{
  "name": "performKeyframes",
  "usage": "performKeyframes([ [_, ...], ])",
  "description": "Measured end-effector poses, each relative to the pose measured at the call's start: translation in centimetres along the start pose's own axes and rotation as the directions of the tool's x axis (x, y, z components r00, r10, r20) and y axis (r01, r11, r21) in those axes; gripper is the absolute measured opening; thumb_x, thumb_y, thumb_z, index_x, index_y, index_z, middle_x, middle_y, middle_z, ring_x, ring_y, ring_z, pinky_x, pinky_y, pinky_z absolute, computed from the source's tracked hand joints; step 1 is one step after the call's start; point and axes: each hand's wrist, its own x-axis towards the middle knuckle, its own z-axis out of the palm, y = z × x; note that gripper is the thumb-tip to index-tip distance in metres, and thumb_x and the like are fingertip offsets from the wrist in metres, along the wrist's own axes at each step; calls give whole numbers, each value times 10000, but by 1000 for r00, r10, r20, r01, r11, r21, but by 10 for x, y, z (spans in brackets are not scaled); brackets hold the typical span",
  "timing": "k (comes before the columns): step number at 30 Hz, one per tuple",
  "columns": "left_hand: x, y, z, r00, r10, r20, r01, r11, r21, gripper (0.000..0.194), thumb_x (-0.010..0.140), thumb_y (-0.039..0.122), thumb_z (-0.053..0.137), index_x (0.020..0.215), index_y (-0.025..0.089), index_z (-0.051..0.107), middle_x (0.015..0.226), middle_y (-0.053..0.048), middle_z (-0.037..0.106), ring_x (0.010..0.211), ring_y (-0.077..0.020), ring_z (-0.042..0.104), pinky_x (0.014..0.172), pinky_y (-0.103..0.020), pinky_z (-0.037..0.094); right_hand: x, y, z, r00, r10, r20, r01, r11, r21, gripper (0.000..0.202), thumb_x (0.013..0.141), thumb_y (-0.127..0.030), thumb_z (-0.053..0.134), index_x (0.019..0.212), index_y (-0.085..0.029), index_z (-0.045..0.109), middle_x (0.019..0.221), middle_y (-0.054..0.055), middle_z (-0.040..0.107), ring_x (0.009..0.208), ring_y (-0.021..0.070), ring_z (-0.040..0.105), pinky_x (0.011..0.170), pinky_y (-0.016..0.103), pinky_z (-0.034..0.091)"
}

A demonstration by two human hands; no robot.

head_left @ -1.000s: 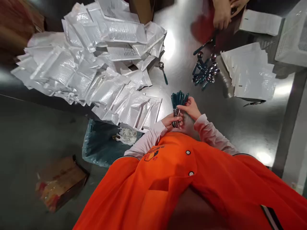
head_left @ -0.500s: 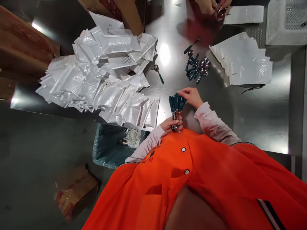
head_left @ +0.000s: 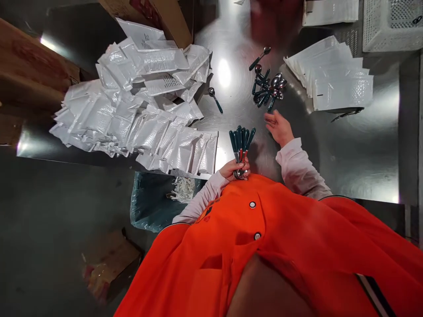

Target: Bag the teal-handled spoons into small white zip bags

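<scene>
My left hand (head_left: pixel 235 169) is closed around a bundle of spoons (head_left: pixel 243 140) with dark green handles, close to my body at the table edge. Their handles fan out away from me, while the bowls sit mostly hidden in my fingers. My right hand (head_left: pixel 279 127) is off the bundle, slightly blurred, with its fingers apart and nothing seen in them. Just beyond its fingertips lies a loose heap of green-handled spoons (head_left: pixel 267 89). One spoon (head_left: pixel 259 58) rests past the heap, and another single spoon (head_left: pixel 216 100) lies left of it.
A large pile of white padded envelopes (head_left: pixel 139 105) covers the table's left side. More flat white envelopes (head_left: pixel 342 81) are fanned out at right. A white plastic basket (head_left: pixel 380 33) stands far right. Cardboard boxes (head_left: pixel 36 66) are at left; a lined bin (head_left: pixel 148 202) is below the edge.
My right hand has left the bundle's handles and moved right and forward toward the spoon heap. My left hand still holds the bundle. The co-worker's hands at the top have gone from view.
</scene>
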Motion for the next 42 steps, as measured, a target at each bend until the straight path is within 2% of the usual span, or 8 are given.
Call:
performKeyframes([
  [3, 2, 1, -1, 1000, 0, 11, -1, 1000, 6, 479, 669, 331, 859, 972, 204, 510, 703, 43, 484, 593, -140, 561, 539, -298, 525, -19, -15, 4, 975, 97, 202, -161, 929, 333, 806, 824, -879, 444, 1216, -213, 672, 1452, 152, 607, 1425, 343, 491, 1105, 583, 471],
  [6, 2, 2, -2, 1000, 1, 19, -1, 1000, 27, 504, 653, 350, 870, 972, 208, 506, 692, 48, 470, 582, -140, 550, 518, -295, 521, -38, -30, 10, 964, 47, 261, -176, 847, 501, 913, 784, -950, 357, 1242, -222, 663, 1512, 130, 564, 1470, 343, 434, 1129, 588, 439],
  [16, 5, 5, 0, 999, -38, -38, 41, 996, 74, 521, 650, 361, 866, 964, 216, 477, 692, 55, 443, 588, -130, 530, 495, -273, 486, -52, -30, 0, 949, -19, 314, -199, 739, 644, 1125, 666, -1051, 324, 1309, -182, 635, 1558, 151, 503, 1523, 354, 342, 1185, 563, 376],
  [27, 5, 5, 0, 999, -26, -26, 28, 996, 81, 516, 651, 383, 878, 952, 210, 495, 688, 52, 452, 581, -122, 525, 496, -260, 493, -52, -23, -2, 945, -36, 326, -244, 589, 771, 964, 725, -964, 436, 1283, -201, 631, 1453, 137, 602, 1509, 335, 372, 1188, 593, 381],
  [32, 7, 5, 1, 1000, -28, -12, 29, 998, 59, 483, 671, 355, 859, 957, 208, 498, 688, 52, 450, 575, -128, 532, 491, -261, 488, -39, -15, -1, 956, 189, 225, -293, 541, 788, 397, 975, -613, 504, 1048, -255, 658, 994, 16, 766, 1026, 169, 715, 871, 340, 614],
  [35, 7, 5, 0, 999, -46, -22, 47, 998, 48, 419, 716, 308, 808, 970, 209, 491, 688, 53, 443, 569, -130, 530, 499, -263, 482, -28, -7, -1, 917, 369, 153, -332, 491, 805, 260, 1025, -405, 555, 830, -237, 594, 504, -95, 529, 489, 74, 541, 509, 162, 485],
  [38, 6, 6, 1, 997, -59, -38, 61, 997, 54, 436, 703, 308, 811, 968, 213, 478, 679, 57, 434, 560, -129, 520, 495, -262, 480, -27, -2, 4, 852, 513, 102, -401, 515, 758, 461, 955, -544, 656, 680, -235, 452, 377, -122, 252, 360, 82, 329, 381, 181, 335],
  [42, 13, 7, 6, 988, -40, -149, 71, 975, 211, 436, 725, 364, 787, 982, 218, 466, 689, 59, 429, 575, -131, 518, 539, -280, 501, -49, -1, 31, 828, 529, 185, -526, 619, 584, 521, 804, -724, 718, 759, -248, 510, 546, -46, 551, 575, 144, 602, 562, 253, 519],
])
